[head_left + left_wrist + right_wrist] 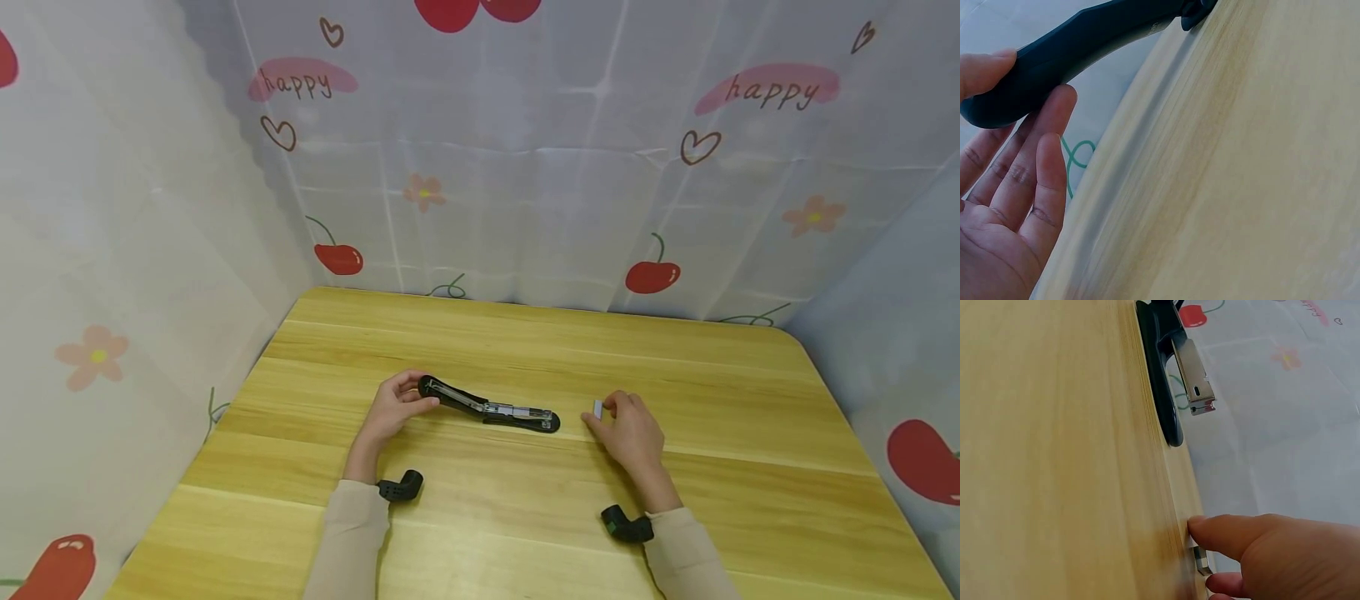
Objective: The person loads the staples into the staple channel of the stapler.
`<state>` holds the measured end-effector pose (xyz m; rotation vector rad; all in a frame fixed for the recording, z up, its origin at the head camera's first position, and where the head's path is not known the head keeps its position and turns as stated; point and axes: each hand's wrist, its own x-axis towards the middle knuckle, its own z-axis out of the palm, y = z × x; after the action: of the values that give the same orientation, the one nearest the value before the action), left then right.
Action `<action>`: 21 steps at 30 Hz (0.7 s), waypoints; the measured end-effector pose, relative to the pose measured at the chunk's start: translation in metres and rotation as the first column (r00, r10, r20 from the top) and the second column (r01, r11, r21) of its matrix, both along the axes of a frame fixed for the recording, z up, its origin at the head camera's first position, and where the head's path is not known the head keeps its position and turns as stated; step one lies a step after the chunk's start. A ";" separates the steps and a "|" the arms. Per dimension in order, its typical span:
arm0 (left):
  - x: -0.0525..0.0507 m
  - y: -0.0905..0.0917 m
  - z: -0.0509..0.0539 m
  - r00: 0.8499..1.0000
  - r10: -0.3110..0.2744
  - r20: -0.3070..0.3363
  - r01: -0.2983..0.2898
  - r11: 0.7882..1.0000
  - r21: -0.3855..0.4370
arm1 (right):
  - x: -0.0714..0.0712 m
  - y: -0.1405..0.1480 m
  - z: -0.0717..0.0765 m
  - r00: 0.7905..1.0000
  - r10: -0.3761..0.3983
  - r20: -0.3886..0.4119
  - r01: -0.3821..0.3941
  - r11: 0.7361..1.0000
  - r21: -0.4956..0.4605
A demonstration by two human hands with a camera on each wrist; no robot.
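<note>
Black stapler (486, 407), lower middle of the head view, lay swung open: base (1159, 381) on the table (487, 533), metal magazine (1194, 372) angled up from it, cover (1094, 40) folded back leftward. Your left hand (393, 408) pinched the cover's far end, thumb above, fingers (1054, 115) beneath, likely to steady the piece while keeping clear of the hinge. Your right hand (633, 429), right of centre, pinched a small silvery staple strip (597, 408) between thumb and fingers, apart from the stapler; a fingertip hold probably suited so slim a piece. Couldn't tell whether the strip touched the table. With the cover laid back, the magazine sat exposed, reachable from the right.
</note>
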<state>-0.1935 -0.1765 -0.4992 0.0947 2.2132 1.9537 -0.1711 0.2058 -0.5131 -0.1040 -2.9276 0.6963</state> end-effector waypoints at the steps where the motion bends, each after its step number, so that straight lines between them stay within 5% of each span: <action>1: 0.000 0.000 0.000 1.000 0.001 -0.004 -0.001 1.000 -0.001 | 0.000 0.000 0.000 1.000 -0.002 -0.003 0.002 1.000 -0.001; 21: 0.001 0.000 0.001 1.000 0.000 -0.019 0.000 1.000 0.008 | 0.001 0.001 -0.004 0.994 -0.036 -0.103 0.027 0.995 -0.091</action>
<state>-0.1927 -0.1768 -0.4984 0.1150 2.2171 1.9702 -0.1705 0.2071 -0.5175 -0.1187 -2.7892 0.8027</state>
